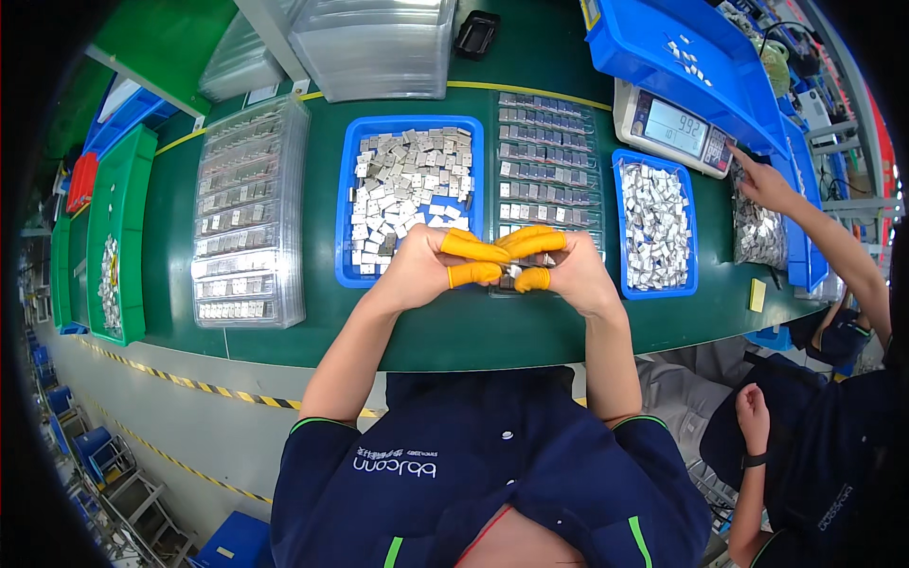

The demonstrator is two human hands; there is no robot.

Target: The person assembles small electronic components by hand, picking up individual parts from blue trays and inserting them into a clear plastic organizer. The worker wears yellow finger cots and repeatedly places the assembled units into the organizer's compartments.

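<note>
Far right on our bench, a white scale [674, 129] carries a pale rectangular screen [676, 127] lit grey-blue, tilted toward us. Just right of it, a clear bag [755, 230] of silvery parts lies under a co-worker's hand. Near right, a small yellow label pad [757, 294] sits flat.

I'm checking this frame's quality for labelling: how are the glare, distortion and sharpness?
Head view: strong fisheye, the green table's front edge bows and the corners go black; glare whitens the clear lidded box at top; the left hand and right hand are sharp mid-frame, under even overhead light.
</note>
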